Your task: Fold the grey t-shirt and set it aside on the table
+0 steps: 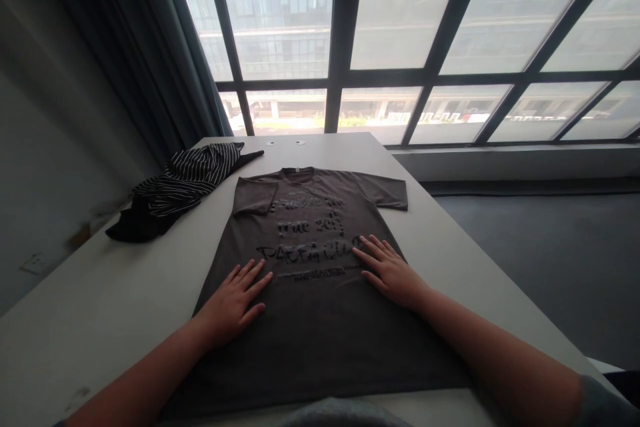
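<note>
A dark grey-brown T-shirt (pixel 320 333) with black lettering lies spread out, its collar toward the window and its hem toward me. The sleeve on the left is folded inward over the shirt, while the right one reaches outward. My left hand (pixel 234 300) rests flat on the left side of the shirt, fingers spread. On the right side, beside the lettering, my right hand (pixel 390 270) lies with its fingers apart. Neither hand grips the cloth.
The shirt is on a white table (pixel 90 327). A crumpled black-and-white striped garment (pixel 187 180) with black parts lies at the back left edge. Beyond the table are a dark curtain (pixel 150 47) and a large framed window (pixel 345 27).
</note>
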The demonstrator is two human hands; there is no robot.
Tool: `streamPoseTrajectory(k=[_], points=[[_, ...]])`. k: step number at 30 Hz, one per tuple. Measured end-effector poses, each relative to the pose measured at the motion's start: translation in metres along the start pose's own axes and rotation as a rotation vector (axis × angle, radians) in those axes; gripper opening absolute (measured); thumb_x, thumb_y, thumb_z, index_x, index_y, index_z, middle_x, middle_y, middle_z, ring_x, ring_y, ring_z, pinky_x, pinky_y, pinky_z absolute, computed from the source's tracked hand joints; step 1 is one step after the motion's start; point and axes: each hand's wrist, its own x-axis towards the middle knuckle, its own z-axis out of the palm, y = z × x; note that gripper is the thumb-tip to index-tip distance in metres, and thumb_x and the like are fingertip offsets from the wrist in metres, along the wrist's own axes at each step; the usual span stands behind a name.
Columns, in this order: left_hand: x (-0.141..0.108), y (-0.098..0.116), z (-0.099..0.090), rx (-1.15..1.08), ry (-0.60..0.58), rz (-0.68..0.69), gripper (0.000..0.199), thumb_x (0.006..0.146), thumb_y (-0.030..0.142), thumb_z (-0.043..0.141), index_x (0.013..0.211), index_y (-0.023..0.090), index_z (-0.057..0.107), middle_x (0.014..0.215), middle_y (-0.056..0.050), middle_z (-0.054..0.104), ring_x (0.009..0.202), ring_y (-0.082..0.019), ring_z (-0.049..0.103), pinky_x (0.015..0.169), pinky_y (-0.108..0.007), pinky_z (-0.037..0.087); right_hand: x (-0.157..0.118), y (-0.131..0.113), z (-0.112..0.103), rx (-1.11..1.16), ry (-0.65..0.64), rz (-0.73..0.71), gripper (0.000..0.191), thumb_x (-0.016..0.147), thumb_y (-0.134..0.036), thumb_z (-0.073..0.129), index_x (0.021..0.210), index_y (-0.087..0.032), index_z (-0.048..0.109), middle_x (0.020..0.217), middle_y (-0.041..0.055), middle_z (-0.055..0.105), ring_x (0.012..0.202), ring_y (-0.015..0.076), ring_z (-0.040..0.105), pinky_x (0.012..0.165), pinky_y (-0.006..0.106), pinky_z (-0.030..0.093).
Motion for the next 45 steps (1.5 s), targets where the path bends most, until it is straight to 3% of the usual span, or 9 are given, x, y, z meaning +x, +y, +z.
streamPoseTrajectory(k=[4, 7, 18, 22, 24, 27, 30, 37, 45], points=[[-0.060, 0.034, -0.010, 0.001, 0.001, 0.108, 0.069, 0.107, 0.053, 0.046, 0.170, 0.039, 0.021, 0.177, -0.004, 0.019, 0.161, -0.033, 0.027, 0.128, -0.055, 0.027, -0.056, -0.023, 0.001, 0.077, -0.007, -0.146, 0.060, 0.108, -0.052, 0.046, 0.165, -0.034, 0.040, 0.175, 0.0057, 0.025, 0.162, 0.0338, 0.019, 0.130, 0.061, 0.021], [-0.085, 0.042, -0.022, -0.014, -0.028, 0.128, 0.071, 0.106, 0.053, 0.050, 0.169, 0.039, 0.021, 0.176, -0.005, 0.021, 0.159, -0.034, 0.030, 0.127, -0.056, 0.029, -0.082, -0.034, -0.002, 0.114, -0.052, -0.185, 0.064, 0.106, -0.051, 0.053, 0.166, -0.037, 0.036, 0.175, 0.0059, 0.024, 0.161, 0.0358, 0.024, 0.129, 0.064, 0.025], [-0.126, 0.033, -0.037, -0.032, -0.049, 0.147, 0.071, 0.103, 0.056, 0.054, 0.167, 0.042, 0.027, 0.174, -0.003, 0.028, 0.158, -0.031, 0.035, 0.127, -0.050, 0.031, -0.131, -0.054, -0.011, 0.171, -0.081, -0.202, 0.071, 0.099, -0.045, 0.066, 0.164, -0.038, 0.040, 0.174, 0.0067, 0.027, 0.160, 0.0371, 0.025, 0.128, 0.065, 0.026], [-0.152, 0.026, -0.037, -0.053, -0.019, 0.151, 0.076, 0.098, 0.058, 0.062, 0.166, 0.040, 0.034, 0.172, -0.005, 0.035, 0.154, -0.033, 0.042, 0.123, -0.050, 0.039, -0.149, -0.052, -0.019, 0.184, -0.077, -0.231, 0.063, 0.099, -0.041, 0.065, 0.160, -0.034, 0.049, 0.171, 0.0095, 0.037, 0.158, 0.0362, 0.031, 0.125, 0.062, 0.036], [-0.174, 0.022, -0.035, -0.075, 0.038, 0.106, 0.067, 0.096, 0.057, 0.065, 0.159, 0.039, 0.049, 0.166, -0.006, 0.046, 0.148, -0.033, 0.049, 0.118, -0.049, 0.046, -0.164, -0.048, -0.021, 0.200, -0.037, -0.248, 0.052, 0.099, -0.038, 0.065, 0.151, -0.032, 0.061, 0.164, 0.0109, 0.048, 0.153, 0.0347, 0.042, 0.120, 0.057, 0.046], [-0.211, 0.017, -0.029, -0.127, 0.139, -0.016, 0.033, 0.099, 0.048, 0.063, 0.127, 0.037, 0.075, 0.141, -0.007, 0.069, 0.127, -0.029, 0.065, 0.102, -0.042, 0.058, -0.194, -0.037, -0.020, 0.202, 0.089, -0.227, 0.033, 0.097, -0.036, 0.068, 0.128, -0.031, 0.076, 0.142, 0.0121, 0.067, 0.134, 0.0321, 0.062, 0.106, 0.048, 0.060], [-0.235, 0.016, -0.024, -0.154, 0.217, -0.104, 0.026, 0.103, 0.042, 0.055, 0.107, 0.033, 0.080, 0.115, -0.007, 0.077, 0.105, -0.026, 0.072, 0.088, -0.037, 0.061, -0.221, -0.026, -0.015, 0.160, 0.205, -0.191, 0.022, 0.098, -0.032, 0.066, 0.116, -0.033, 0.078, 0.118, 0.0113, 0.074, 0.112, 0.0289, 0.071, 0.092, 0.043, 0.065], [-0.226, 0.020, -0.028, -0.115, 0.222, -0.148, 0.037, 0.106, 0.046, 0.046, 0.106, 0.030, 0.080, 0.108, -0.008, 0.078, 0.092, -0.023, 0.074, 0.081, -0.033, 0.059, -0.230, -0.017, -0.016, 0.072, 0.221, -0.202, 0.041, 0.102, -0.015, 0.046, 0.127, -0.031, 0.074, 0.114, 0.0102, 0.075, 0.101, 0.0242, 0.074, 0.088, 0.037, 0.063], [-0.231, 0.005, -0.061, -0.063, 0.154, -0.136, 0.036, 0.103, 0.043, 0.045, 0.101, 0.033, 0.079, 0.099, -0.002, 0.080, 0.081, -0.022, 0.075, 0.071, -0.031, 0.057, -0.228, -0.035, -0.026, 0.113, 0.088, -0.239, 0.041, 0.099, -0.009, 0.044, 0.118, -0.028, 0.076, 0.107, 0.0077, 0.075, 0.090, 0.0207, 0.074, 0.081, 0.031, 0.061]])
